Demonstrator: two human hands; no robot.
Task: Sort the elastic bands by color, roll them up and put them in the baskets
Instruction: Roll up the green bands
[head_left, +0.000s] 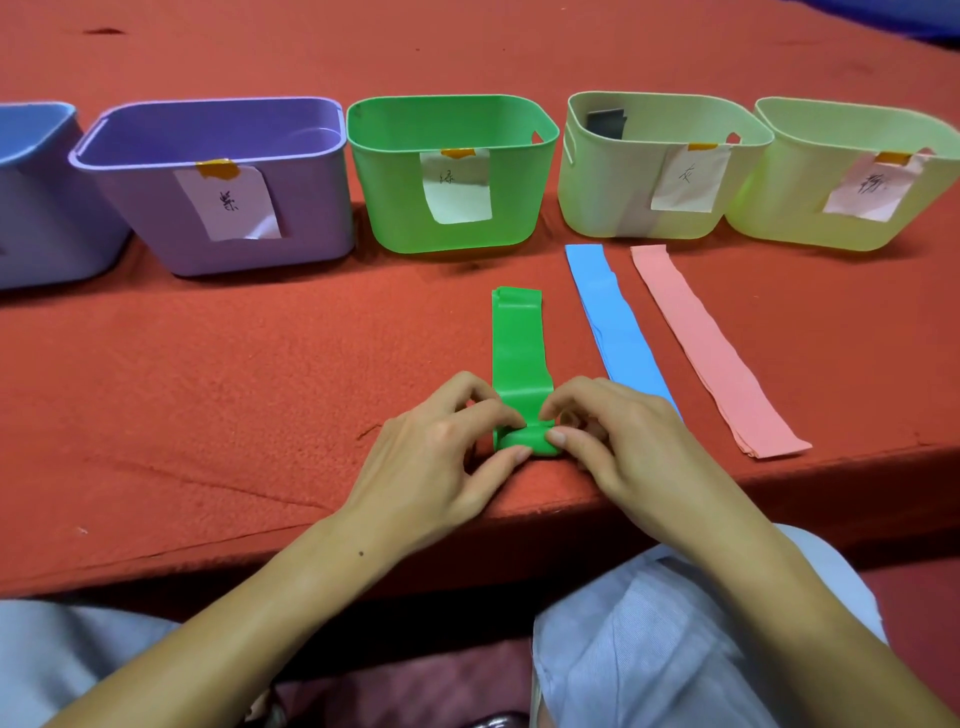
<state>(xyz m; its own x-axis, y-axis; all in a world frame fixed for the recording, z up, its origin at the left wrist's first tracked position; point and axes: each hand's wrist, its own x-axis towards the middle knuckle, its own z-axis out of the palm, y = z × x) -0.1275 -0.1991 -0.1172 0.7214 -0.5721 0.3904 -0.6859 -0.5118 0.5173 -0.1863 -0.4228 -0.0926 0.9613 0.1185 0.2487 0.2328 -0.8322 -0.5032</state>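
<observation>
A green elastic band (517, 338) lies flat on the red table, pointing toward the green basket (395, 208). Its near end is wound into a small roll by the table's front edge. My left hand (441, 457) and my right hand (618, 441) both pinch that roll between thumb and fingertips. A blue band (608, 317) and a pink band (711, 348) lie stretched out flat to the right. The blue band's near end is hidden behind my right hand.
Baskets with paper labels stand in a row at the back: a blue one (36, 208) at far left, a purple one (156, 218), then the green one, and two pale green ones (602, 182) (779, 208). A dark roll (605, 123) sits inside the first pale green basket.
</observation>
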